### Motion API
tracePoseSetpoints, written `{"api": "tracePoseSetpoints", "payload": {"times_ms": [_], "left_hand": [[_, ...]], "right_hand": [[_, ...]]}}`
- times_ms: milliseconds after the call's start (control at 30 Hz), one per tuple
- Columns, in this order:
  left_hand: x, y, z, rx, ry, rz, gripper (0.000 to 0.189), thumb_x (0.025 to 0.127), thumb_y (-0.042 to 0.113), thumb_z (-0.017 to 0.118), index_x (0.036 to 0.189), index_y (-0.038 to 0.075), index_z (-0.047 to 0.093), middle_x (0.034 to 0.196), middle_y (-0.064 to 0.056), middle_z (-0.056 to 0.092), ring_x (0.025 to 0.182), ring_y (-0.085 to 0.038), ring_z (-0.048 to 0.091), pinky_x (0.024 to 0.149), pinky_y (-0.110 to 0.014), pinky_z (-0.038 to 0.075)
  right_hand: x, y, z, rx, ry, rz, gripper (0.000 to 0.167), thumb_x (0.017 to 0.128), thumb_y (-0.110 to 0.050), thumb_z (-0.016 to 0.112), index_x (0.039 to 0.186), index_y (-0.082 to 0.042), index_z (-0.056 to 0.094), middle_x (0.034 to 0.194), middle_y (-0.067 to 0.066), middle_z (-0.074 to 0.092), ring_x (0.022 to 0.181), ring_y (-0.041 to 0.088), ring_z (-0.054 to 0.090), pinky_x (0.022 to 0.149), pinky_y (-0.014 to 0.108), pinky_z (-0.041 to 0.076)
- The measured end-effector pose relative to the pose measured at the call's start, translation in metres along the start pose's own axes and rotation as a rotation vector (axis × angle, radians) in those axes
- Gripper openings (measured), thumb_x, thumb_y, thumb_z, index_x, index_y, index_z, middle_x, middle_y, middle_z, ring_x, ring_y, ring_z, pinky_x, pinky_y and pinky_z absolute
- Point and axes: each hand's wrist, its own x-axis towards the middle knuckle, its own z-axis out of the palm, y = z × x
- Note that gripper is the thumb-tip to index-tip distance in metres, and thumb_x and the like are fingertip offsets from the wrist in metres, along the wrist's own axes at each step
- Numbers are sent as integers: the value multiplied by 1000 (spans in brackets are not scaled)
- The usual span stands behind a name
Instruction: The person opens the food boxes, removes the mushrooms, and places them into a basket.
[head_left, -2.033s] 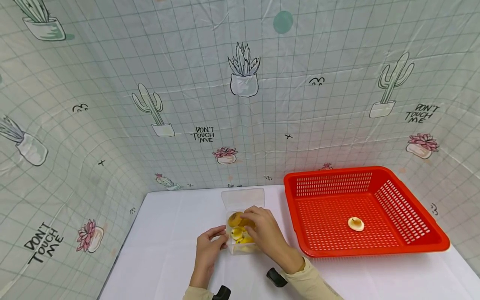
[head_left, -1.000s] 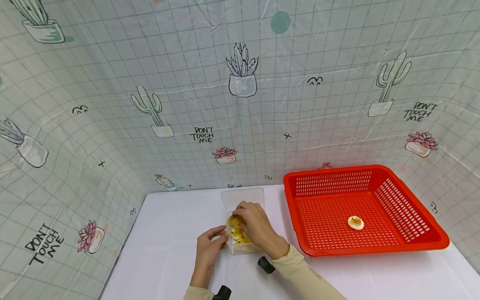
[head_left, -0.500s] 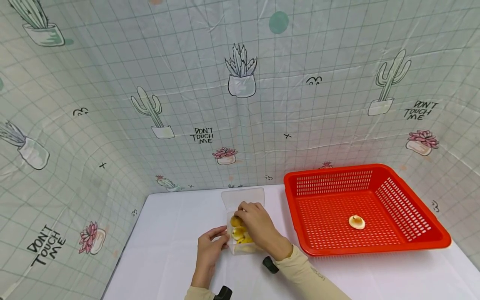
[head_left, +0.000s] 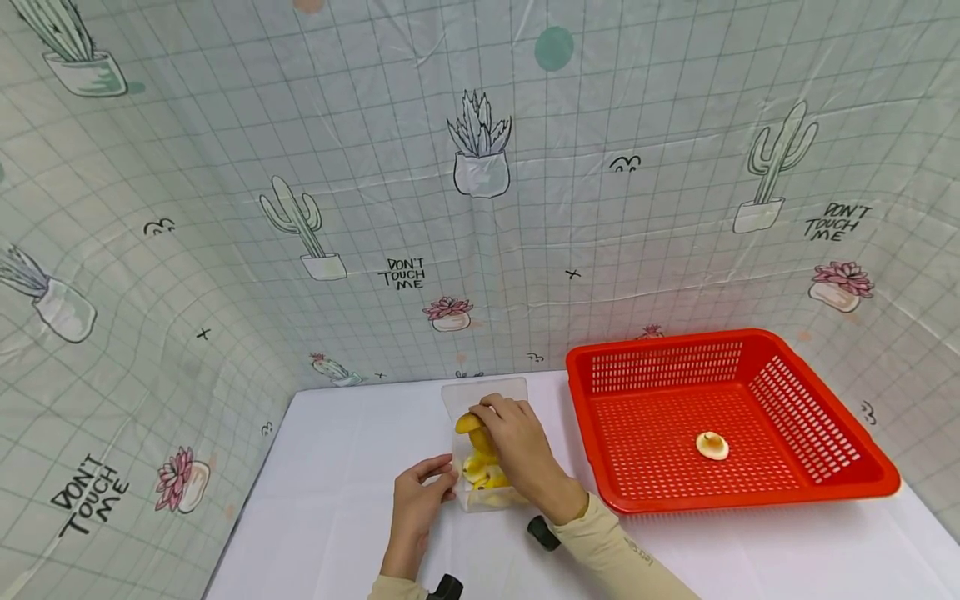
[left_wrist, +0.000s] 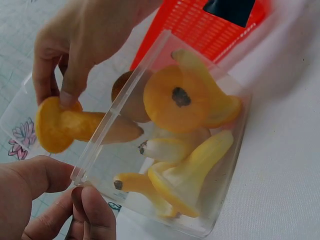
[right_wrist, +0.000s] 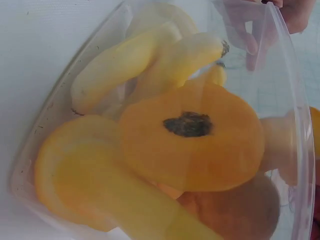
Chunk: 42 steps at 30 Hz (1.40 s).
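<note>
Head view, lower centre: your right hand (head_left: 521, 437) pinches a yellow mushroom (left_wrist: 52, 130) and has just raised it; cap is above the clear plastic box (left_wrist: 150, 62), stem tip looks below the rim. Your left hand (head_left: 422, 496) pinches the rim. So extraction's underway, not complete; several mushrooms remain inside. Red basket (head_left: 750, 502), right of frame, holds one pale mushroom (head_left: 712, 446), unchanged.

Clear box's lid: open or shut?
Open: in the head view the lid is tipped back beyond the far edge of the clear box, leaving its top uncovered.
</note>
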Motion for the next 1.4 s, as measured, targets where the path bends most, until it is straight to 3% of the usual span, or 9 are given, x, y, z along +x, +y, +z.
{"api": "tracePoseSetpoints", "payload": {"times_ms": [467, 933, 1100, 1400], "left_hand": [[0, 0, 1, -5, -5, 18, 34, 89, -6, 72, 120, -18, 69, 100, -13, 68, 68, -10, 60, 58, -17, 56], [2, -3, 1, -11, 15, 10, 33, 88, -7, 73, 119, -17, 70, 101, -14, 70, 68, -8, 62, 58, -17, 56], [3, -4, 1, -13, 18, 6, 33, 89, -6, 73, 120, -16, 70, 101, -13, 70, 69, -8, 62, 58, -17, 56], [2, -4, 2, -19, 12, 11, 34, 89, -7, 72, 121, -17, 69, 102, -13, 70, 68, -7, 61, 58, -17, 55]], "right_hand": [[-3, -6, -13, 73, 82, 107, 28, 91, 1, 79, 118, -5, 74, 115, 7, 66, 102, 27, 67, 86, 39, 55], [-22, -10, -62, 70, 153, 109, 35, 84, 3, 84, 118, -4, 75, 113, 6, 67, 102, 25, 66, 85, 39, 56], [-30, -4, -80, 32, 181, 107, 39, 81, 6, 85, 117, -3, 75, 113, 8, 67, 101, 25, 66, 81, 38, 54], [-41, 16, -109, -12, 230, 104, 41, 77, 10, 85, 116, 2, 74, 115, 13, 67, 104, 31, 66, 87, 38, 48]]}}
